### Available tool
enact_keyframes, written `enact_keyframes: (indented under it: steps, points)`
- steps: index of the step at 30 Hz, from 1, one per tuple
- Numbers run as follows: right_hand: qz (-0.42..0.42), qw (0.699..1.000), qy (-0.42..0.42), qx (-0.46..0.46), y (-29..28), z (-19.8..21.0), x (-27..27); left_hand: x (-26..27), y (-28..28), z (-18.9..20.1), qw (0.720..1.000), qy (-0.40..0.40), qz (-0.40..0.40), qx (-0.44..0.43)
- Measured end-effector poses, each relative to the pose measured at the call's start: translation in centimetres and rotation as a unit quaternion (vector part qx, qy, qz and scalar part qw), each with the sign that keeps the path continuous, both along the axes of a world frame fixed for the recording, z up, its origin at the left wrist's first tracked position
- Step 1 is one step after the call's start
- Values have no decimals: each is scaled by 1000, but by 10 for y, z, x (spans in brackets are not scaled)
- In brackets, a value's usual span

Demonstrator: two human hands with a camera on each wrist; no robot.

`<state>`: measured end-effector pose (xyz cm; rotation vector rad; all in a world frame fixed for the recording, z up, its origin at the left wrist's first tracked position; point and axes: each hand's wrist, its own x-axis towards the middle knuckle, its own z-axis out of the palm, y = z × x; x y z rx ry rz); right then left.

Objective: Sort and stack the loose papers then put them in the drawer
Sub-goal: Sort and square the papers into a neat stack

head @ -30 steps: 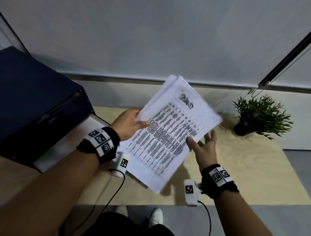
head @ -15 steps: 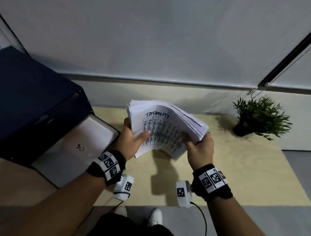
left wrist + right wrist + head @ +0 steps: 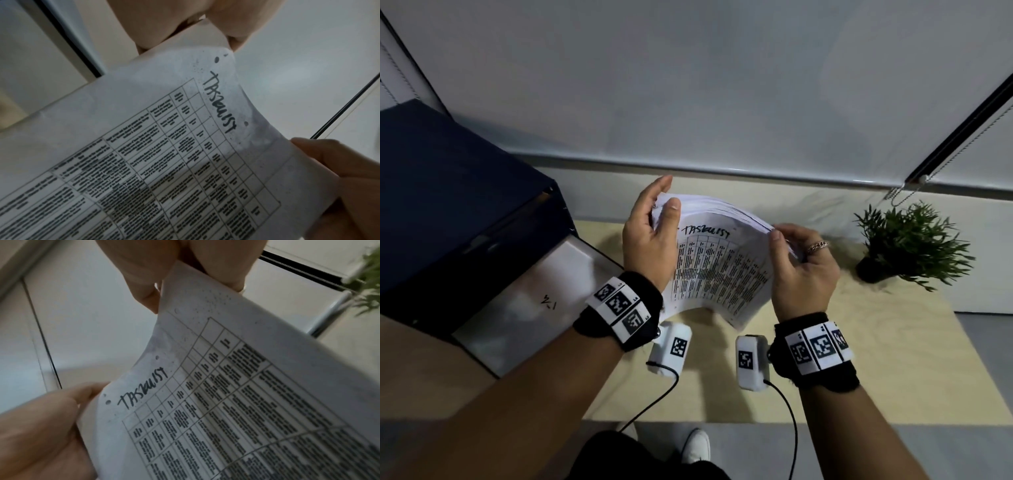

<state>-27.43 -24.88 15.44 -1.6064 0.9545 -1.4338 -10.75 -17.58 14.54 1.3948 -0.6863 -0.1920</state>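
- Papers point(image 3: 719, 270), a thick stack, held in the air over the light wooden board point(image 3: 893, 359), bowed upward, top sheet a printed table headed in handwriting.
- Left hand point(image 3: 650, 236) gripping the stack's far-left corner, thumb on top, fingers curled behind.
- Right hand point(image 3: 803, 270) pinching the right edge, thumb on the top sheet, fingers wrapped under; ring on one finger.
- Drawer point(image 3: 530, 301) pulled out of the dark cabinet point(image 3: 455, 205) on the left, just beside the left wrist.
- Potted plant point(image 3: 907, 243) standing at the board's far right, well apart from the papers.
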Motion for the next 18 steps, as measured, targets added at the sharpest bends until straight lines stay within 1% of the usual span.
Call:
enact_keyframes:
  steps: [5, 9, 11, 13, 14, 17, 18]
  points:
    - [-54, 996, 69, -25, -6, 4, 1, 2, -4, 3, 1000, -7, 3, -12]
    - [-90, 992, 91, -14, -9, 3, 2, 2, -6, 2, 1000, -15, 11, -14]
    - [-105, 992, 62, 10, -10, 2, 3, 1, -6, 4, 1000, -18, 11, -16]
    - [-90, 995, 8, 35, -9, 2, 6, 2, -6, 4, 1000, -16, 10, -12]
    - [-82, 996, -5, 45, -9, 3, 7, 2, -6, 4, 1000, -12, 8, -6]
    - [-82, 996, -1, 45, -7, 3, 10, 3, -8, 6, 1000, -3, 18, 14]
    - [-79, 996, -14, 45, -7, 3, 10, 4, -8, 6, 1000, 1, 19, 14]
